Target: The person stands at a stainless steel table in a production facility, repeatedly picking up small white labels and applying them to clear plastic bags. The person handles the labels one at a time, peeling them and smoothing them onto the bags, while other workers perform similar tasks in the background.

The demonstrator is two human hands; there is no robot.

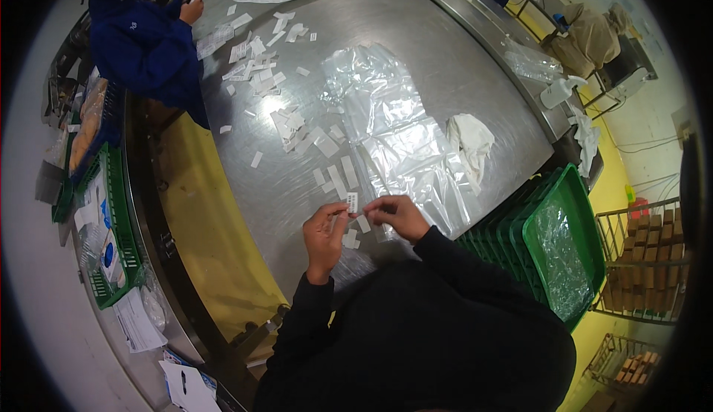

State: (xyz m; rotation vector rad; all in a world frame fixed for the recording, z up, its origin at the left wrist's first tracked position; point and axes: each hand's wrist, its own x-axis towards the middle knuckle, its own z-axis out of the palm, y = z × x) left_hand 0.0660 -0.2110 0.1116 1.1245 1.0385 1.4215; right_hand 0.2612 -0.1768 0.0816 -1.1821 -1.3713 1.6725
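Near the front edge of a steel table, my left hand (325, 235) pinches a small white printed label (352, 202) between thumb and fingers. Just to its right, my right hand (397, 216) is closed with its fingertips pressed together, close to the label's edge. Whether those fingertips hold anything is too small to make out. Several white label pieces (347, 171) lie right beyond my hands. A stack of clear plastic bags (401, 137) stretches away beside my right hand, its near end partly under that hand.
A white cloth (470, 142) lies right of the bags. More label scraps (260, 70) cover the table's far left, where a person in blue (145, 48) works. Stacked green crates (568, 245) stand at the right table edge. A green basket (111, 226) sits on the left.
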